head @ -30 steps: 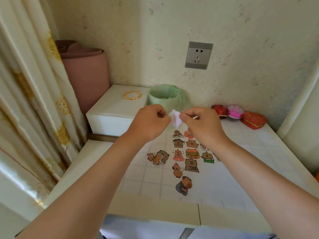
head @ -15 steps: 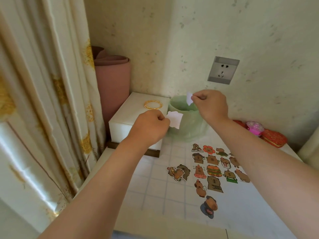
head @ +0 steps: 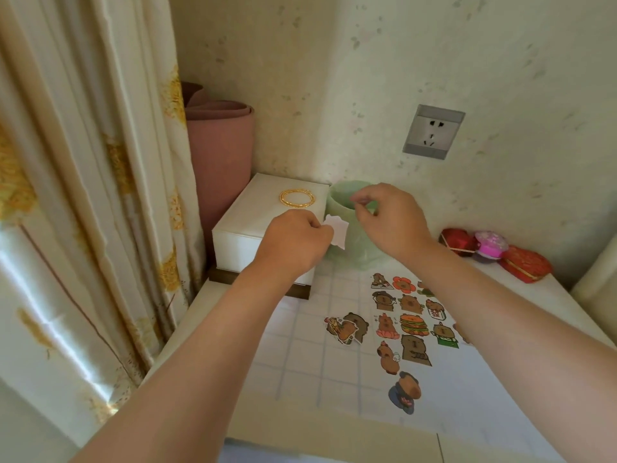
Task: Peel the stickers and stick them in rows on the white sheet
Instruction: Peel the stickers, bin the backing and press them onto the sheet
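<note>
Right hand [head: 390, 222] had lowered over the green bin [head: 359, 252], thumb and forefinger pinched together, on what was unclear. Left hand [head: 293, 243] pinched the sticker [head: 338, 231] at the bin's 9 o'clock; the white sheet [head: 300, 345] lay at 6 o'clock.

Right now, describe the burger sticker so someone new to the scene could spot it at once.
Start at the green bin; the white gridded sheet lies in front of it with capybara stickers in rows. The burger sticker is the middle one of the third row from the bin, the only one layered yellow, green and red like a burger.
</note>
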`<state>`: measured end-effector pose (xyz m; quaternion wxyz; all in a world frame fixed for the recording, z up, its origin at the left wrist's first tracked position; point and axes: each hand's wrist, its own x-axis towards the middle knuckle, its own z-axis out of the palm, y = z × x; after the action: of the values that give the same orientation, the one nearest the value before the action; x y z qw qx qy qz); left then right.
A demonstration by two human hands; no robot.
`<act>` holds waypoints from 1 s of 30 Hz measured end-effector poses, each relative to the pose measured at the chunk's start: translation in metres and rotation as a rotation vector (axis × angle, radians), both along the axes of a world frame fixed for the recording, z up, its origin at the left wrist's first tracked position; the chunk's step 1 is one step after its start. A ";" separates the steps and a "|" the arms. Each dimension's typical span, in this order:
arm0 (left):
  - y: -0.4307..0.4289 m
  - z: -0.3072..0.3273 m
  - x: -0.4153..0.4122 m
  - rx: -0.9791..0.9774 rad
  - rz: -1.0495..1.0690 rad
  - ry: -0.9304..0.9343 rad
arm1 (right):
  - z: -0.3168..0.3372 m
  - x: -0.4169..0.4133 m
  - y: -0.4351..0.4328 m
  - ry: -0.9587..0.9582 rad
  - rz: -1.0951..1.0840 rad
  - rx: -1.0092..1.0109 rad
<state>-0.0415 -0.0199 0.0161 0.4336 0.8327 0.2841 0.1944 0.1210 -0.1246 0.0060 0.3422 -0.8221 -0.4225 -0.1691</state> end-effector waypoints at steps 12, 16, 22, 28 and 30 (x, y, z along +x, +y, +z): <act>-0.065 0.003 0.015 -0.546 -0.082 0.032 | -0.020 -0.051 -0.099 -0.337 0.118 -0.088; -0.079 -0.003 0.021 -0.728 -0.102 0.070 | -0.027 -0.044 -0.112 -0.393 0.119 0.003; -0.092 -0.010 0.031 -0.972 -0.176 0.130 | -0.036 -0.037 -0.127 -0.111 0.055 0.040; -0.090 -0.009 0.037 -1.151 -0.262 0.109 | -0.022 -0.037 -0.139 0.594 0.007 0.334; -0.090 -0.011 0.040 -0.959 -0.178 0.059 | -0.021 -0.034 -0.145 0.782 -0.009 0.328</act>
<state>-0.0012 -0.1097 0.0052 0.7749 0.5655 0.2818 -0.0199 0.0873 -0.2693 -0.0155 0.6022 -0.7609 -0.2246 0.0889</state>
